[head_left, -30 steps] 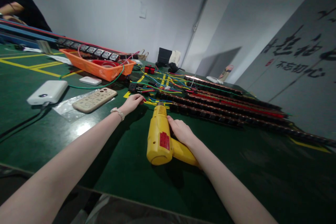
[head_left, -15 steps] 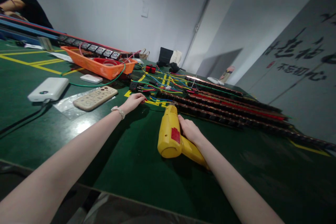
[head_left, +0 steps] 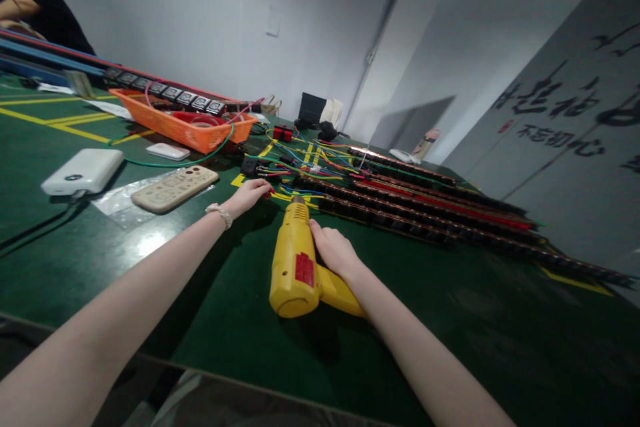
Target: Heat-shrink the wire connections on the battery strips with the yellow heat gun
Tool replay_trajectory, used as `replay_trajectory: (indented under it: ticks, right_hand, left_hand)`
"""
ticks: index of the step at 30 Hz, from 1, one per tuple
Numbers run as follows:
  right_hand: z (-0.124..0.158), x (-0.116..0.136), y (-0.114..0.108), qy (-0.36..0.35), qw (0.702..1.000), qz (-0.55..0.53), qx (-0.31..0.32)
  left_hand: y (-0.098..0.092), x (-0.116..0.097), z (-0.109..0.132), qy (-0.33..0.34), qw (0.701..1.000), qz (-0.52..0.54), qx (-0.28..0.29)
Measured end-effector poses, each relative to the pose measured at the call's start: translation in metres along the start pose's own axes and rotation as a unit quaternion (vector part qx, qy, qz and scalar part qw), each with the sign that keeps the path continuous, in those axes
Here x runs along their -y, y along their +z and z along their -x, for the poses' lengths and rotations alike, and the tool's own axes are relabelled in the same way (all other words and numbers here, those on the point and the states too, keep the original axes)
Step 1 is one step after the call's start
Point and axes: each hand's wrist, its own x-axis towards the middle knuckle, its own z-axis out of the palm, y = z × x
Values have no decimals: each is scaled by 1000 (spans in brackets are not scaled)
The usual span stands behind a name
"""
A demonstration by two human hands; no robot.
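My right hand (head_left: 333, 250) is wrapped round the handle of a yellow heat gun (head_left: 295, 263) with a red label. Its nozzle points away from me at a tangle of coloured wires (head_left: 305, 163). My left hand (head_left: 250, 195) reaches forward with a pale bracelet on the wrist. Its fingers are pinched on a red wire end (head_left: 269, 194) at the near edge of the tangle. Long black and red terminal strips (head_left: 430, 210) run off to the right from the wires.
The green table (head_left: 250, 320) has yellow lines. An orange tray (head_left: 180, 127), a white power bank (head_left: 83, 171), a beige remote control (head_left: 175, 188) on clear plastic and a small white box (head_left: 167, 151) lie at the left. Another person's arm (head_left: 20, 10) shows far left.
The heat gun and my right hand swung right half a second ago, then came back left toward the wire my left hand holds. My left hand stayed put.
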Motion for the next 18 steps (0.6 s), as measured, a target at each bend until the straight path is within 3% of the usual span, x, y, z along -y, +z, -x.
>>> replay_trajectory:
  ticks: [9,18]
  right_hand:
    - [-9,41,12,-55,998,1,-6]
    - [-11,42,15,-76,997,-2,-9]
  left_hand:
    - [0,-6,3,4,997,-73,-17]
    - [-2,-8,4,-5,998,-67,-21]
